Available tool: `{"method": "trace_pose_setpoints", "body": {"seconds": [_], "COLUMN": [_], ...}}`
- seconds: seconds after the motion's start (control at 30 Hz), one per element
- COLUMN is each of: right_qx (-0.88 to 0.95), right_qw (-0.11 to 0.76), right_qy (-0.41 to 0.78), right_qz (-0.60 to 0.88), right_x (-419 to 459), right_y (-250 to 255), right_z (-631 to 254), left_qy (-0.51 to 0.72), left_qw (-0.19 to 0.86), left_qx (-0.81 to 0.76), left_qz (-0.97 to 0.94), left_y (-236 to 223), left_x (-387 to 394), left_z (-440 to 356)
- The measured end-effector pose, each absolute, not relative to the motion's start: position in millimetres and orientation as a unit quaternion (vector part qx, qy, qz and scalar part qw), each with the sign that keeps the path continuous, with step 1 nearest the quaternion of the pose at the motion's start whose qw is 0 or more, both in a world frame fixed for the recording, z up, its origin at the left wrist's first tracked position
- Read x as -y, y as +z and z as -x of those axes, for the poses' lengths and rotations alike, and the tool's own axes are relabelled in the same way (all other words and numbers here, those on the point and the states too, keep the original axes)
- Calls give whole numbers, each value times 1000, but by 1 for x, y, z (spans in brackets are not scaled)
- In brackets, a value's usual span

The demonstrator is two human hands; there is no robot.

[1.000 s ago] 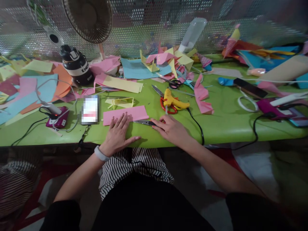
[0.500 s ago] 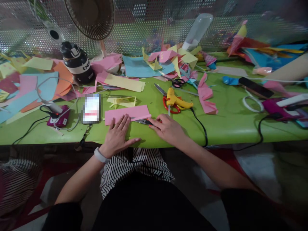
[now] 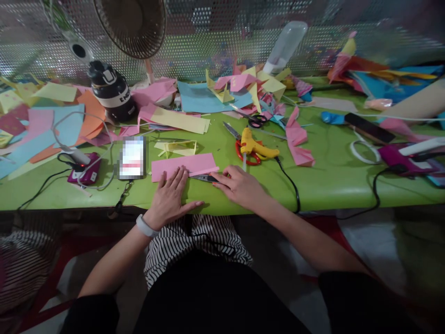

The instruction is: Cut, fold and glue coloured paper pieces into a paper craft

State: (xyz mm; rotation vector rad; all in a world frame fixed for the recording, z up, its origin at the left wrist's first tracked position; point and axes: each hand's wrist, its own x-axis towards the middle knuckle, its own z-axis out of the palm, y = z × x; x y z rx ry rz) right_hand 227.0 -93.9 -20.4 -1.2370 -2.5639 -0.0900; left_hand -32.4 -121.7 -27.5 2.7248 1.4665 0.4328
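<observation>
A folded strip of pink paper lies crosswise on the green table near its front edge. My left hand rests flat on the paper's lower left part, fingers stretched and thumb spread. My right hand is closed around a pair of scissors, whose handles are mostly hidden by the fingers. Their blades point left along the paper's lower edge, towards my left fingertips. A narrow pink flap stands along that edge near my right fingers. Just beyond my right hand lies a yellow glue gun, on red-handled scissors.
A phone and a purple power socket with cables lie left. A black bottle, a fan and paper scraps line the back. Black-handled scissors lie behind the glue gun, whose black cord runs off the front edge.
My right hand has shifted slightly left along the paper's lower edge with the scissors. My left hand stays pressed on the paper.
</observation>
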Motion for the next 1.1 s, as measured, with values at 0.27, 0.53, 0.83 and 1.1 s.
{"method": "trace_pose_setpoints", "body": {"seconds": [0.27, 0.53, 0.83, 1.1], "right_qx": [884, 882, 898, 900], "right_qw": [169, 184, 181, 168], "right_qy": [-41, -58, -41, -25], "right_qz": [433, 429, 399, 402], "right_x": [96, 96, 91, 88], "right_y": [-24, -28, -27, -24], "right_z": [-230, -222, -219, -218], "left_qy": [126, 115, 123, 130], "left_qw": [6, -13, -23, -8], "left_qx": [-476, -480, -478, -481], "left_qz": [-870, -869, -869, -867], "left_y": [-23, -25, -26, -25], "left_x": [121, 124, 125, 126], "left_z": [37, 54, 53, 52]}}
